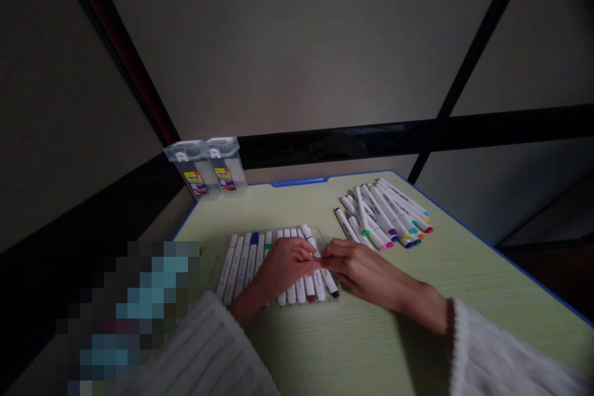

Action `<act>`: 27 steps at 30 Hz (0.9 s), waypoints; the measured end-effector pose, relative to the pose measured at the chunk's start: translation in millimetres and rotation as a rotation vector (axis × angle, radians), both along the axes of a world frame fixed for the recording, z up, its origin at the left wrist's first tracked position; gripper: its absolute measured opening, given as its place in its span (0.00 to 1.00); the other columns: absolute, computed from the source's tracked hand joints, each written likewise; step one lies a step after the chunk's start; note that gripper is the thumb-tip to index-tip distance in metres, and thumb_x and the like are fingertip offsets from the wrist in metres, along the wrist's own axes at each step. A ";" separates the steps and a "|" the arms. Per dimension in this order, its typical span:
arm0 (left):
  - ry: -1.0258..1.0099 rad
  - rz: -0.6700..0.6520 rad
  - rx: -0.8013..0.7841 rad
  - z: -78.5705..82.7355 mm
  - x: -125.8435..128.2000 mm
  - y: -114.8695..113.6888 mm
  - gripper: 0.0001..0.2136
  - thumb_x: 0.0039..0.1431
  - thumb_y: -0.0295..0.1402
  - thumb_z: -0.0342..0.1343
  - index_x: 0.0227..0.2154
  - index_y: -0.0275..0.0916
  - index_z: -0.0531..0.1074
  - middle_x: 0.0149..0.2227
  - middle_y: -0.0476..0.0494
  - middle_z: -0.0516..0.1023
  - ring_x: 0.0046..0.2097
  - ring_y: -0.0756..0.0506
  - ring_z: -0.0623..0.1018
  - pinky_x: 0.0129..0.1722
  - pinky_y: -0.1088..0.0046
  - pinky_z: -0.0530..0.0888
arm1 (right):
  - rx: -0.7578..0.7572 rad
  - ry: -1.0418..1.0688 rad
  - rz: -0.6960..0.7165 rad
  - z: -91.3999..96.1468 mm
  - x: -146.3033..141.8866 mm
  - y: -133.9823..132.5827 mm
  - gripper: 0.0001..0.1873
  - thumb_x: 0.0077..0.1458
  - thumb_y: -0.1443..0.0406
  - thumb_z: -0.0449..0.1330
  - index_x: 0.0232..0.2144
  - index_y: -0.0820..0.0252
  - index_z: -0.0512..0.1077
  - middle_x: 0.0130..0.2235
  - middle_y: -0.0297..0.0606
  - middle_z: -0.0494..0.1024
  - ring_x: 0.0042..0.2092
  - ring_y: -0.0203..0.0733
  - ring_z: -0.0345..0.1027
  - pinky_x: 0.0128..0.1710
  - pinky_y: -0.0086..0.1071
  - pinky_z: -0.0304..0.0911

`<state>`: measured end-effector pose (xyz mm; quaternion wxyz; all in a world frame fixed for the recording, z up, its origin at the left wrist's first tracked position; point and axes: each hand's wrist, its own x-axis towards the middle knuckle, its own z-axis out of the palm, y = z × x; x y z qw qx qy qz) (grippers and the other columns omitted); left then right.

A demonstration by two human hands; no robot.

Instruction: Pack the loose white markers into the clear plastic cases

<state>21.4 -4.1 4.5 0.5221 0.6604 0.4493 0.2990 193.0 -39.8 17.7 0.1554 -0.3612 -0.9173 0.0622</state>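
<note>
Apparently for easy reach, a flat transparent plastic tray lies near the person on the pale green, blue-edged surface, holding a row of white-barrelled markers. They lie nearly parallel, probably because the shallow tray keeps them side by side. One white marker with a black tip slants at the row's right end, perhaps not fully settled among its neighbours.

The left hand arches over the right part of the row; the right hand comes in from the other side, and their fingertips meet above the slanted marker, seemingly to steady or adjust something small. Both hands' fingers are bent, but I cannot tell whether either set grips a marker.

A loose heap of white markers with coloured ends lies beyond the right hand, apart from the tray, likely within easy reach.

Counted: two hands, one tray, about a dozen markers in it, some hidden; roughly fifteen to twenty overlapping in the heap; two transparent lidded plastic boxes at the far left corner, each bearing one yellow-topped label.
</note>
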 end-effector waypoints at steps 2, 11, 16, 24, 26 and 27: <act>0.082 0.013 0.166 0.3 -0.7 0.8 0.08 0.37 0.22 0.59 0.26 0.34 0.72 0.23 0.47 0.73 0.26 0.50 0.72 0.26 0.76 0.70 | 0.005 0.000 0.005 -1.6 -0.2 0.2 0.15 0.52 0.76 0.49 0.37 0.63 0.71 0.34 0.40 0.72 0.38 0.42 0.61 0.39 0.34 0.59; 0.232 -0.057 0.547 -9.5 -6.1 6.7 0.15 0.43 0.20 0.58 0.37 0.37 0.73 0.41 0.42 0.70 0.46 0.45 0.70 0.47 0.66 0.67 | -0.051 0.110 0.034 -5.9 1.7 3.0 0.14 0.51 0.77 0.49 0.35 0.63 0.72 0.34 0.41 0.71 0.38 0.40 0.62 0.38 0.33 0.60; 0.300 -0.126 0.605 -11.5 -8.4 5.2 0.17 0.47 0.18 0.53 0.40 0.36 0.72 0.46 0.39 0.67 0.50 0.45 0.67 0.52 0.64 0.63 | -0.101 0.143 0.024 -1.4 2.3 2.4 0.18 0.48 0.80 0.49 0.37 0.62 0.72 0.36 0.41 0.71 0.40 0.40 0.62 0.40 0.32 0.60; 0.440 -0.203 0.722 -9.4 -7.5 2.8 0.16 0.52 0.19 0.47 0.39 0.40 0.73 0.49 0.40 0.67 0.52 0.44 0.65 0.52 0.61 0.63 | -0.124 0.148 0.008 -0.6 6.5 2.7 0.18 0.47 0.81 0.49 0.34 0.62 0.72 0.37 0.40 0.69 0.41 0.39 0.61 0.39 0.32 0.58; 0.467 -0.210 0.735 -9.4 -7.7 2.3 0.15 0.53 0.20 0.46 0.40 0.39 0.73 0.49 0.40 0.67 0.52 0.44 0.65 0.52 0.61 0.63 | -0.114 0.123 0.003 1.1 6.9 2.1 0.17 0.47 0.81 0.49 0.33 0.62 0.72 0.35 0.40 0.68 0.40 0.40 0.60 0.38 0.32 0.57; 0.481 -0.215 0.735 -9.2 -8.2 2.0 0.15 0.54 0.20 0.46 0.40 0.39 0.73 0.49 0.40 0.66 0.52 0.44 0.65 0.52 0.61 0.63 | -0.106 0.107 -0.003 1.9 7.1 1.7 0.17 0.47 0.81 0.49 0.33 0.62 0.72 0.34 0.40 0.68 0.39 0.40 0.60 0.37 0.32 0.57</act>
